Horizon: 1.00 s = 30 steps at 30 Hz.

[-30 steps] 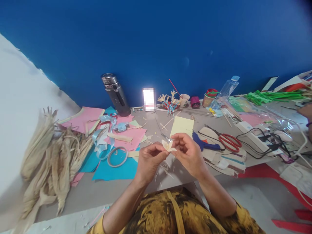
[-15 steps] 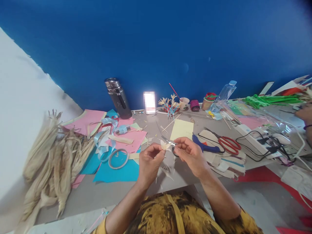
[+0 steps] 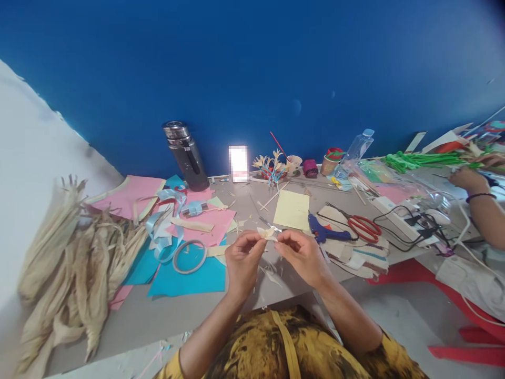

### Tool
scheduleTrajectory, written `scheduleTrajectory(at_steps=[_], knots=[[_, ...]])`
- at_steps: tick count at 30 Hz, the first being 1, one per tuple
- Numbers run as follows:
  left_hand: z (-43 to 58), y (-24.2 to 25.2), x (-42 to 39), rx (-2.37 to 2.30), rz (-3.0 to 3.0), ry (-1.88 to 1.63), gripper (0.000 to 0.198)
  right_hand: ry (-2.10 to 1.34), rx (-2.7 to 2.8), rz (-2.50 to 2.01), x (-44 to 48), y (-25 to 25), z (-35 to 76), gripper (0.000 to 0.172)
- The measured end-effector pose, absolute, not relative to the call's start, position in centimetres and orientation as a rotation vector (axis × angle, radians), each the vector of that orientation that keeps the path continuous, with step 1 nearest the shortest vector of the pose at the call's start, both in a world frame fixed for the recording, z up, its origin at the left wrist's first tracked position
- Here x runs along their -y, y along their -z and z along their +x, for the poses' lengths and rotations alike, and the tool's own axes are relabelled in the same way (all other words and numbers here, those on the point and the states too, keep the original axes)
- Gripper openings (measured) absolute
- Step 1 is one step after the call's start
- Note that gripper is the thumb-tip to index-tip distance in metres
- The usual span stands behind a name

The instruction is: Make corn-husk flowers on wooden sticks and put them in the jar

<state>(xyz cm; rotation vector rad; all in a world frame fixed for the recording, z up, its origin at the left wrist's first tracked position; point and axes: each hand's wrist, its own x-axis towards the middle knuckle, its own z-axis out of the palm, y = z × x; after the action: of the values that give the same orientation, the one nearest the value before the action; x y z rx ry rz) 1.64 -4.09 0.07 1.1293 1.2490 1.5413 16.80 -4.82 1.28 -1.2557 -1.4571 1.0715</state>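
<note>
My left hand [image 3: 245, 258] pinches a small cream flower [image 3: 267, 233] that looks made of dried corn husk, holding it from the left. On the other side, the thumb and fingers of my right hand [image 3: 302, 255] are closed on one of its pale petals. Just behind the flower lie the metal blades of scissors [image 3: 270, 225]; their handles are hidden by my right hand. Below my hands, thin husk scraps [image 3: 272, 275] are strewn over the grey table [image 3: 189, 310].
Dried corn husks [image 3: 74, 279] are piled at left, near a tape roll [image 3: 174, 258] and blue paper [image 3: 189, 284]. A flask [image 3: 187, 160] stands behind. At right are a blue glue gun [image 3: 329, 231], red-handled scissors [image 3: 365, 227], a power strip [image 3: 400, 218] and another person's hand [image 3: 471, 181].
My right hand has let go of the scissors, which now lie behind the flower, and has taken hold of a petal. The other person's hand has come further into view at right.
</note>
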Motion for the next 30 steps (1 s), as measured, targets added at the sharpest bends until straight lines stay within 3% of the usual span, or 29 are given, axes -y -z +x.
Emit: scheduleTrajectory(at_steps=[11,23,30], knots=[[0.6,0.7,4.1,-1.120,0.861,-1.433,0.018,-0.953,1.470,-1.283,4.7,-1.5,16.1,0.024],[-1.0,0.2,3.5,-1.237,0.761,-1.511,0.014,-0.341,1.755,-1.951,1.7,1.4,20.4,0.016],[-3.1,0.7,3.3,-1.221,0.750,-1.587,0.014,-0.498,1.913,-1.892,1.7,1.3,18.6,0.014]])
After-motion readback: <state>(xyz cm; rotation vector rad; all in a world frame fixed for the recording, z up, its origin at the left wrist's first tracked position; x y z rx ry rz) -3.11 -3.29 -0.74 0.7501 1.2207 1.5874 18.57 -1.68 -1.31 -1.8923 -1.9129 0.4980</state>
